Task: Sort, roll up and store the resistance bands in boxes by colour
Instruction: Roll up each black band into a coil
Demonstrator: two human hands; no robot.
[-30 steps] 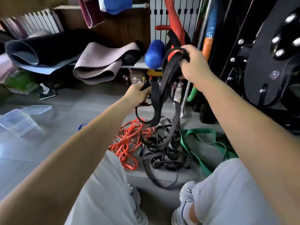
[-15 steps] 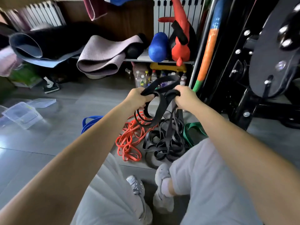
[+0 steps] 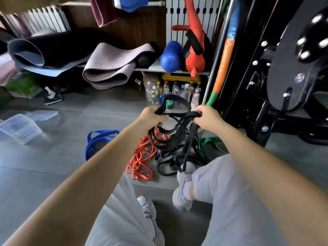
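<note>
Grey floor (image 3: 71,157): I see one clear box (image 3: 19,128), its lid (image 3: 42,114) just beyond; well right of the box, my left hand (image 3: 152,118) and right hand (image 3: 207,118) both grip black bands (image 3: 168,145).

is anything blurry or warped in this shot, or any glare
Head view: radiator at top left is smeared, while left hand, right hand and black band look fairly sharp; wide-angle lens bows the edges; pale sheen on the floor beside the clear box.
</note>
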